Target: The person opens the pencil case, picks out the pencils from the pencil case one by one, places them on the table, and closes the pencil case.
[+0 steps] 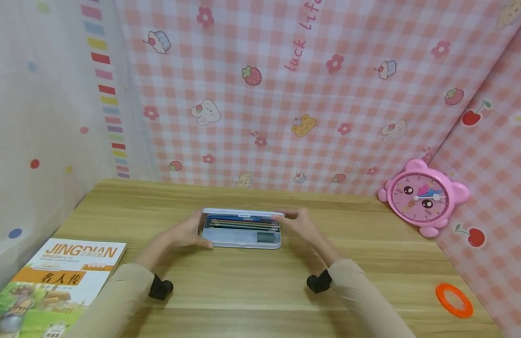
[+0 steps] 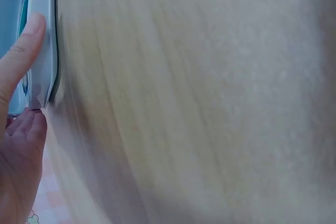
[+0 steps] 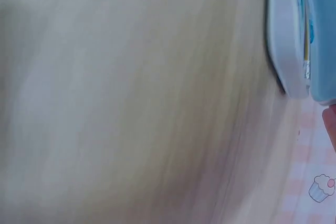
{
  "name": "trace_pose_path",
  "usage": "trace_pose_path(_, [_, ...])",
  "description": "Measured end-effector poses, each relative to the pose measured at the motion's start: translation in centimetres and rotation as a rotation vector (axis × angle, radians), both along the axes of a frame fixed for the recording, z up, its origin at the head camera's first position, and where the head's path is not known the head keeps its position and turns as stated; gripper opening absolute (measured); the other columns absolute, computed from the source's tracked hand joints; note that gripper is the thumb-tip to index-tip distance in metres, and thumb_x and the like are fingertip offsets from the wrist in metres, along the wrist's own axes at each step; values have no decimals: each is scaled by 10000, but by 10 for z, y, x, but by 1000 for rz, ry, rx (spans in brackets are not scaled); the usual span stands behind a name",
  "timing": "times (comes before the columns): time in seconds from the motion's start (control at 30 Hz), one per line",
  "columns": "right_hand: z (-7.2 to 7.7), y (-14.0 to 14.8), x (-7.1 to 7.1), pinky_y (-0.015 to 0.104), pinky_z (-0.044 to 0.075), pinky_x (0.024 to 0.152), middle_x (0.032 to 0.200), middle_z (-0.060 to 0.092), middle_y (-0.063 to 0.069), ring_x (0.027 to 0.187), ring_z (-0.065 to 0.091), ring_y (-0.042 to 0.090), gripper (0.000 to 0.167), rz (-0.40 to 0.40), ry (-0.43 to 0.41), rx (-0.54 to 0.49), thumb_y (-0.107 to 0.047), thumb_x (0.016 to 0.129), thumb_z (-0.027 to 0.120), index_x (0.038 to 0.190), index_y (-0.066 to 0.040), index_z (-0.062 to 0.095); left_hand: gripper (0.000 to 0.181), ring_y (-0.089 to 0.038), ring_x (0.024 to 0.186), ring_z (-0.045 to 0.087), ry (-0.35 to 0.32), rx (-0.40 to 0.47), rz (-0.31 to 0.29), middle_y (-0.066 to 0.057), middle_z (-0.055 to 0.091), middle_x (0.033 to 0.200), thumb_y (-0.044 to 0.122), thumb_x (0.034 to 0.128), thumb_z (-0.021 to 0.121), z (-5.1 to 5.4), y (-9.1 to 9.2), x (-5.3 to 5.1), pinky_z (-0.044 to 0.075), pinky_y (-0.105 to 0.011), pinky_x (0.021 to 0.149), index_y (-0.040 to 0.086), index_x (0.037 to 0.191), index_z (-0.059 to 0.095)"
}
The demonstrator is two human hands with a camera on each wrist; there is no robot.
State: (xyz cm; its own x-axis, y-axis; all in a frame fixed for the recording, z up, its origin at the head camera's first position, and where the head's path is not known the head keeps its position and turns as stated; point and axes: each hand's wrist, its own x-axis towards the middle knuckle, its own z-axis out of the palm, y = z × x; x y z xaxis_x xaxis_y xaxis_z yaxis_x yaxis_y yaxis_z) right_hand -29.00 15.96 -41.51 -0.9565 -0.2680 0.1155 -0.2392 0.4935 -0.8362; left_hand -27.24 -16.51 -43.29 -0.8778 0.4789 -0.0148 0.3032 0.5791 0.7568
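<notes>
Both ends held, we see: the left hand grips the pencil case, the right hand pinches its raised lid, toward the desk's back edge. A slipping right grip, we judge, could drop the lid onto the left thumb.

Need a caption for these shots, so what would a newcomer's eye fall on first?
Probably the bright pink clock at the back right of the table, with cartoon eyes on its dial. Next, in the middle, the left hand and right hand hold a partly open pale pencil case with pencils showing inside. The vivid orange ring lying near the table's right edge also stands out.
</notes>
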Motion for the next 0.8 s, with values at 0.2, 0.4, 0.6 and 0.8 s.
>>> trace_pose_path(0.2, [11,-11,-8,214,438,518,612,657,19,555,540,108,434,-66,10,10,-460,807,629,941,-61,734,1106,-454,1299,292,51,39,-24,-316,294,1382,202,652,820,-5,-4,-2,235,-540,1091,-47,1408,52])
trace_pose_path(0.4, [28,-23,-18,427,516,835,1116,577,306,1021,595,402,418,-81,-65,-89,-236,953,472,1075,143,598,1221,-447,1305,287,74,71,-39,-312,299,1387,204,681,796,-6,-7,-3,189,-566,1096,23,1440,-143])
trace_pose_path(0.6, [-19,-7,-66,367,572,682,940,659,295,809,690,316,521,-74,-57,-260,-379,933,485,1030,106,647,1237,-468,1342,156,112,-23,12,-340,153,1438,265,683,795,0,-1,-2,139,-577,1102,-9,1431,-152])
trace_pose_path(0.8, [-77,9,-125,350,572,586,851,690,240,700,698,266,537,-126,-77,-311,-442,897,515,1031,55,668,1261,-481,1365,-1,278,-268,20,-355,-39,1466,418,628,798,7,4,-6,102,-560,1115,-149,1399,-23])
